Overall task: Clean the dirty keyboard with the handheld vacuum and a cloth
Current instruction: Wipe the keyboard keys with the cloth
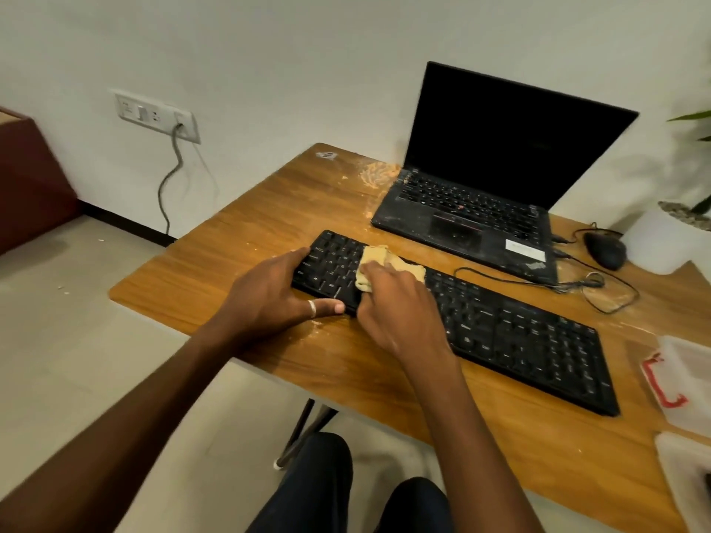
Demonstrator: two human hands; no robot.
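Head view: left hand (269, 298) grips the flat black keyboard (519, 340) at its left end on the wooden counter (384, 378); right hand (400, 302) clutches a crumpled beige cloth (375, 259) on the left keys. Wiping appears underway; the rightward keys likely remain.

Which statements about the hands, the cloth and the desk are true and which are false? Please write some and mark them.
1. The right hand holds a cloth on the keyboard. True.
2. The left hand holds a vacuum. False: it grips the keyboard's left end.
3. The laptop is open with a dark screen. True.
4. The mouse lies left of the keyboard. False: it lies to the right of the laptop.
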